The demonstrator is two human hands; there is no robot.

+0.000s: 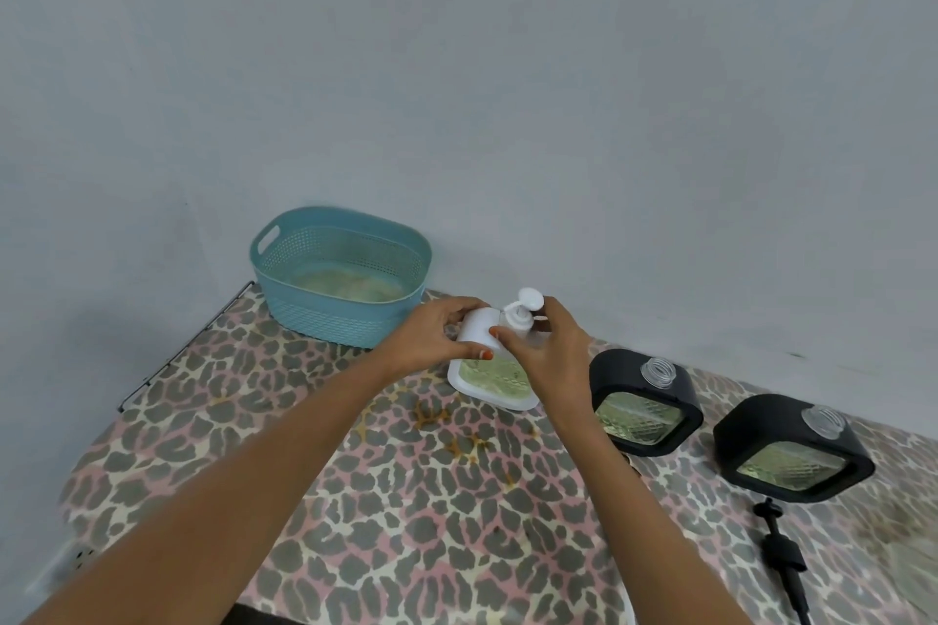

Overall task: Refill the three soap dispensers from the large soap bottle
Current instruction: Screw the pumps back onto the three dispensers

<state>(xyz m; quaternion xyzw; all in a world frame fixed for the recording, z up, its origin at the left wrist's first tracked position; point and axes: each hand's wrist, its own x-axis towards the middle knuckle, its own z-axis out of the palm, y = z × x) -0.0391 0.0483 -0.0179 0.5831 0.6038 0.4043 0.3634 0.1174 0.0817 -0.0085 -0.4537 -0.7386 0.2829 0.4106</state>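
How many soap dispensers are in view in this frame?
3. A white square plastic dispenser, pump on, gripped by the left hand and right hand; a black square dispenser just right of it; a second black square dispenser farther right, both pumps off. None looks hidden.

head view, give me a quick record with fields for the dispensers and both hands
white dispenser: on the table, white pump on its neck, greenish liquid in the window
left hand: grips the white dispenser's body
right hand: thumb and fingers pinch the white pump's collar
middle black dispenser: neck open, no pump
right black dispenser: neck open, no pump
black pump: lies on the cloth, front right
teal basket: behind, by the wall
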